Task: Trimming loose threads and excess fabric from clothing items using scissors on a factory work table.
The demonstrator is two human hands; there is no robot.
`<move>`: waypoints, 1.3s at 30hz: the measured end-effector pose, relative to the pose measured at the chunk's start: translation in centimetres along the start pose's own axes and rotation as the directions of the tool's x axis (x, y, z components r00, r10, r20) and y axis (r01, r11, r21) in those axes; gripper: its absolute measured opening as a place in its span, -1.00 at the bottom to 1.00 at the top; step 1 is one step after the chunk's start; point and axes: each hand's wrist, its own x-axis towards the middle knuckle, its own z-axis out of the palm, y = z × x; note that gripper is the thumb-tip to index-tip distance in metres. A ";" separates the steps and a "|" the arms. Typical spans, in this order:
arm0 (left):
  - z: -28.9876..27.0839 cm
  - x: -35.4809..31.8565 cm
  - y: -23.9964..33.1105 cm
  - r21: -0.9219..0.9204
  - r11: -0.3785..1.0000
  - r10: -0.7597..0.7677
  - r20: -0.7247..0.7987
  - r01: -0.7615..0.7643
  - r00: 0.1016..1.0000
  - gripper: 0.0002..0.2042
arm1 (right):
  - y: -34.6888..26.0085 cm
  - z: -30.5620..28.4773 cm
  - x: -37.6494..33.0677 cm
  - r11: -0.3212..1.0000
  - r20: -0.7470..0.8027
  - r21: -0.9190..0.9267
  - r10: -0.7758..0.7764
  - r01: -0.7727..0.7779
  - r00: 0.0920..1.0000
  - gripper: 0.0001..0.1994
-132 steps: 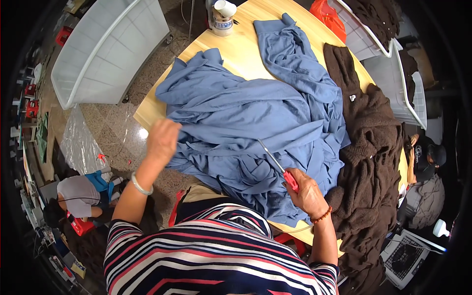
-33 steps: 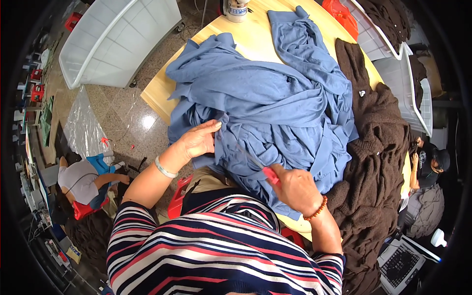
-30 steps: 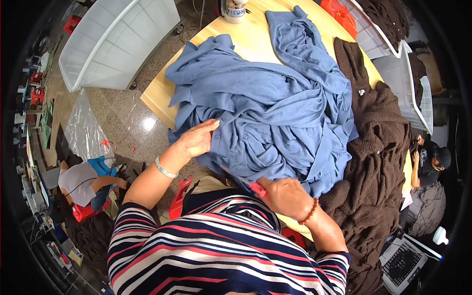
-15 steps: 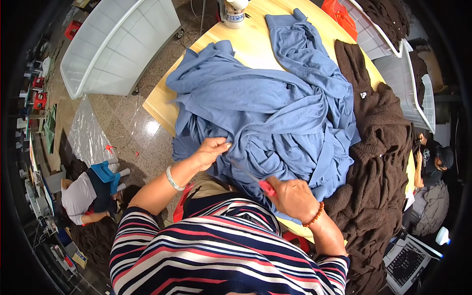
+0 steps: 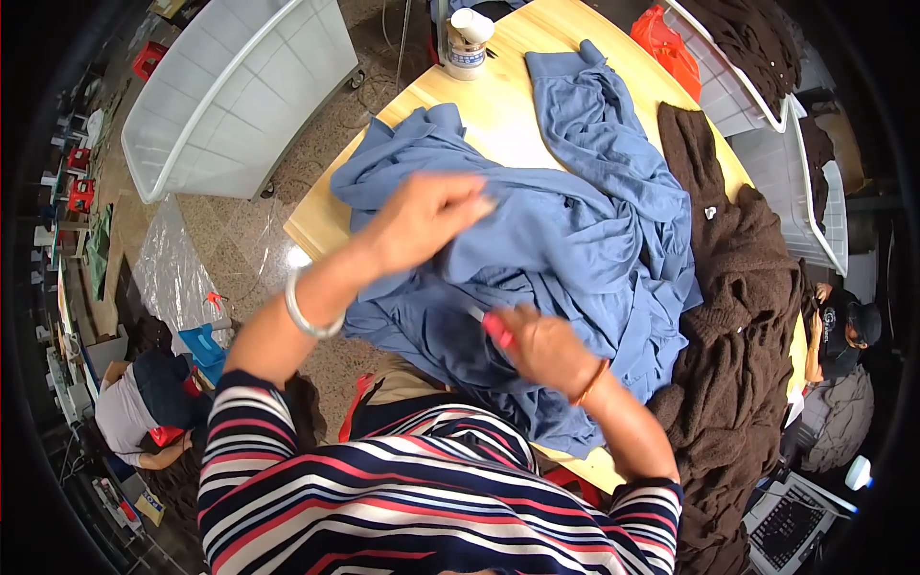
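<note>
A heap of blue cloth garments lies across the wooden table in front of me, one cuffed sleeve stretching to the far side. My left hand, blurred by motion and with a pale bangle on its wrist, is raised over the left part of the heap. Its fingers are closed in a pinch at a lifted fold of the blue garment. Lower and to the right, my right hand grips a red-handled tool with a thin metal tip pointing up-left. The tool's exact kind is hard to make out.
Brown knitted garments cover the table's right side. At the far edge of the table stands a jar. White wheeled bins stand left and far right. A red plastic bag lies far right. Other people work at both sides.
My left hand has moved away from me and slightly right, drawing a fold of blue cloth along. My right hand, with the red-handled tool, has shifted a little up and left.
</note>
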 end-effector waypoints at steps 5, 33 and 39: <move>-4.7 11.3 9.8 0.221 0.863 0.494 -0.185 -0.453 0.850 -0.78 | 9.1 -10.2 7.2 0.938 -0.228 0.018 0.340 -0.345 0.912 -0.75; -15.1 0.6 -7.1 -0.360 0.813 -0.351 0.324 0.457 0.879 -0.69 | 9.8 -7.5 -0.5 0.798 -0.020 0.465 0.441 -0.383 0.897 -0.55; -8.0 -12.1 -13.3 0.359 0.791 -0.602 0.602 0.495 0.525 -0.63 | 6.7 -3.6 -8.9 0.755 0.013 0.481 0.501 -0.445 0.865 -0.55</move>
